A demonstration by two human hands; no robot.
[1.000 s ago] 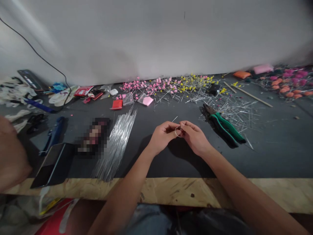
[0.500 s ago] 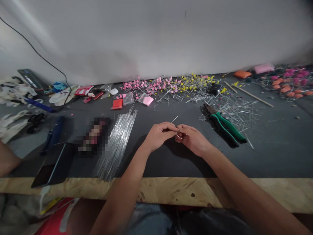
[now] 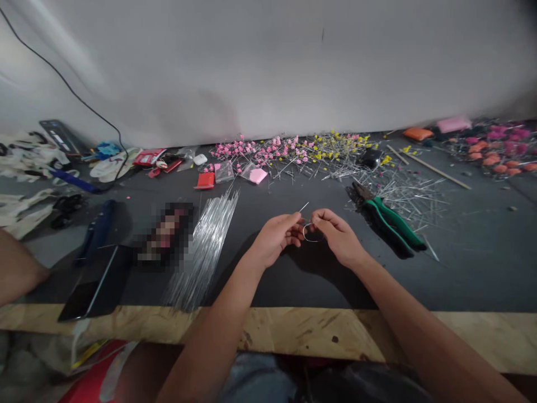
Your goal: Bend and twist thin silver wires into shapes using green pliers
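Note:
Over the dark mat in front of me, both hands hold one thin silvery wire [image 3: 309,240] bent into a loop. My left hand [image 3: 280,238] pinches it, with a straight end poking up past the thumb. My right hand [image 3: 338,238] grips the curved part between thumb and fingers. The hands are close but slightly apart, with the loop showing between them. Left of my left hand lies a bundle of straight wires [image 3: 205,246]. Right of my right hand rest pliers [image 3: 392,224] with green and black handles, beside a scattered heap of wire pieces [image 3: 413,193].
Along the wall lie wires with pink tips [image 3: 260,150] and yellow tips [image 3: 335,146]. Orange and magenta-tipped ones [image 3: 499,148] sit far right, near a wooden stick [image 3: 440,170]. A phone [image 3: 94,285] lies at left. Another person's arm [image 3: 19,268] enters at the left edge.
My hands have drawn slightly apart, and the wire loop now shows more fully between them. The left fingers have spread lower. The whole view has shifted a little.

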